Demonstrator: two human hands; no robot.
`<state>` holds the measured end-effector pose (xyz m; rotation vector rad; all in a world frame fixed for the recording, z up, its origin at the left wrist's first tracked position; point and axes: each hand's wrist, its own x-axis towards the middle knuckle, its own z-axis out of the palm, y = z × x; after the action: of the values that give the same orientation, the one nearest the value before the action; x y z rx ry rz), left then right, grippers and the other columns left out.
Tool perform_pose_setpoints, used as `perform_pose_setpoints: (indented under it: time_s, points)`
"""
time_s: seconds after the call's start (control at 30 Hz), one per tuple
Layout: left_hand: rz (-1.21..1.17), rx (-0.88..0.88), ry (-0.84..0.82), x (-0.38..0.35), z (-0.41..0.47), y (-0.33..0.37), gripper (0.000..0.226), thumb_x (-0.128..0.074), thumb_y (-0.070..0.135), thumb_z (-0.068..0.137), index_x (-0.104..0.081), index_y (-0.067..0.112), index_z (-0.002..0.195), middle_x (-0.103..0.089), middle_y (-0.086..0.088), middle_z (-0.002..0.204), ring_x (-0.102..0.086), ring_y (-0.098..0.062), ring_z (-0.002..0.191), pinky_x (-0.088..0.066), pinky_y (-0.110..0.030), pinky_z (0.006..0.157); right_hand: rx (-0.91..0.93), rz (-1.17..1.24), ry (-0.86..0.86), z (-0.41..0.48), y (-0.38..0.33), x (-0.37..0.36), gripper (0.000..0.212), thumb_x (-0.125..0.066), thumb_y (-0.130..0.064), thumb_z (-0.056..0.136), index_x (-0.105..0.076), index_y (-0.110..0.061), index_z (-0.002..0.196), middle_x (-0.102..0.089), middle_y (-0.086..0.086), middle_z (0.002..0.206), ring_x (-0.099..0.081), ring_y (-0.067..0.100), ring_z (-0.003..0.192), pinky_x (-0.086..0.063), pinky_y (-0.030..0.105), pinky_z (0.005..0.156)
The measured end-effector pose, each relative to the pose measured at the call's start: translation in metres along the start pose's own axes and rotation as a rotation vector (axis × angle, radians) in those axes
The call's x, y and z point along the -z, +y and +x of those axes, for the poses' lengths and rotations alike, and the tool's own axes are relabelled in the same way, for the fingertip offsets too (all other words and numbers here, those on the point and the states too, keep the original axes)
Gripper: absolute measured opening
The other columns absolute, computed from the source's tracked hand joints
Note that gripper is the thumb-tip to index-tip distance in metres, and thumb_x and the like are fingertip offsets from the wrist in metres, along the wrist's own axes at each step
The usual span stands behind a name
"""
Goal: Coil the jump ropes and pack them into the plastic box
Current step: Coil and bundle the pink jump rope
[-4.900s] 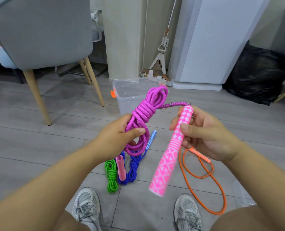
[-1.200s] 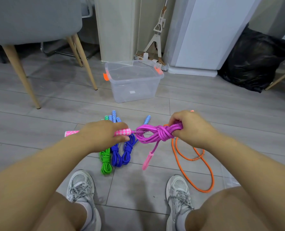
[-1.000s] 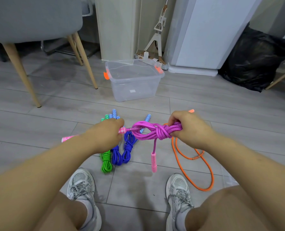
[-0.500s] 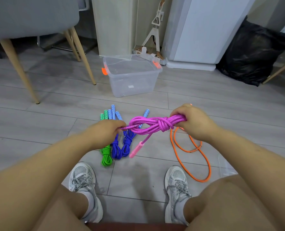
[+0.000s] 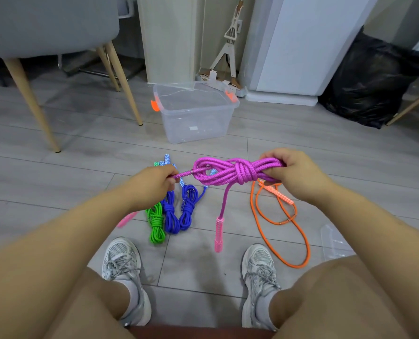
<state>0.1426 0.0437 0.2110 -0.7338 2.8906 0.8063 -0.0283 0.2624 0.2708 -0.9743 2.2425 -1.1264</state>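
Purple coil (image 5: pixel 237 171): pink handle (image 5: pixel 218 234) swung down; 2nd handle (image 5: pixel 126 220) half-hidden.

Around the grey floor (image 5: pixel 56 192)
Grey chair (image 5: pixel 49 23) (pale wooden legs) at left; black bag (image 5: pixel 374 81) slumped at right.

Pink handle (image 5: pixel 127 219), centre left: blurred, mostly hidden under gripping left hand (image 5: pixel 152 184) and forearm. Magenta rope bundle (image 5: pixel 235 171): right end buried in right hand (image 5: pixel 299 174). Grey chair (image 5: pixel 49 23): cut by top and left edges. Clear lid (image 5: pixel 333 243), lower right: partly behind thigh. Plastic box (image 5: pixel 196 118) sticker: too small to read.
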Motion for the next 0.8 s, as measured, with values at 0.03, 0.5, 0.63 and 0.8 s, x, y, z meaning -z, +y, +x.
perform_pose_setpoints:
  time_s: [0.03,0.5,0.63,0.8]
  points:
    - [-0.047,0.013,-0.002,-0.001,0.0,0.003,0.011,-0.044,0.012,0.094,-0.051,0.018,0.09,-0.066,-0.005,0.093,-0.058,-0.026,0.088,-0.044,-0.034,0.077,-0.005,0.061,0.013,0.002,-0.004,-0.001,0.024,-0.056,0.005,0.086,-0.061,-0.018,0.08,-0.061,0.006,0.074,-0.059,0.012,0.061,-0.053,0.016,0.06]
    - [-0.806,-0.009,0.053,-0.011,0.005,0.028,0.044,-0.085,0.009,0.062,-0.048,0.015,0.084,-0.072,0.001,0.096,-0.065,-0.024,0.081,-0.052,-0.047,0.087,-0.04,0.733,0.167,0.017,-0.044,-0.022,0.024,-0.043,0.006,0.091,-0.059,-0.007,0.08,-0.063,-0.003,0.054,-0.055,0.009,0.047,-0.049,0.021,0.043]
    - [-0.9,-0.036,0.102,-0.013,0.008,0.035,0.047,-0.082,0.001,0.064,-0.04,0.014,0.079,-0.072,-0.011,0.084,-0.069,-0.026,0.089,-0.054,-0.043,0.086,-0.062,0.832,0.146,0.019,-0.049,-0.029,0.024,-0.04,0.006,0.092,-0.059,-0.006,0.082,-0.059,0.005,0.062,-0.053,0.012,0.053,-0.049,0.021,0.043]
    - [-0.835,0.031,0.201,-0.014,0.017,0.032,0.029,-0.069,0.002,0.073,-0.043,0.014,0.073,-0.054,0.002,0.049,-0.058,-0.022,0.056,-0.048,-0.044,0.068,-0.033,0.662,0.155,0.024,-0.042,-0.024,0.024,-0.044,0.007,0.09,-0.059,-0.011,0.083,-0.059,0.004,0.069,-0.055,0.01,0.057,-0.05,0.019,0.048]
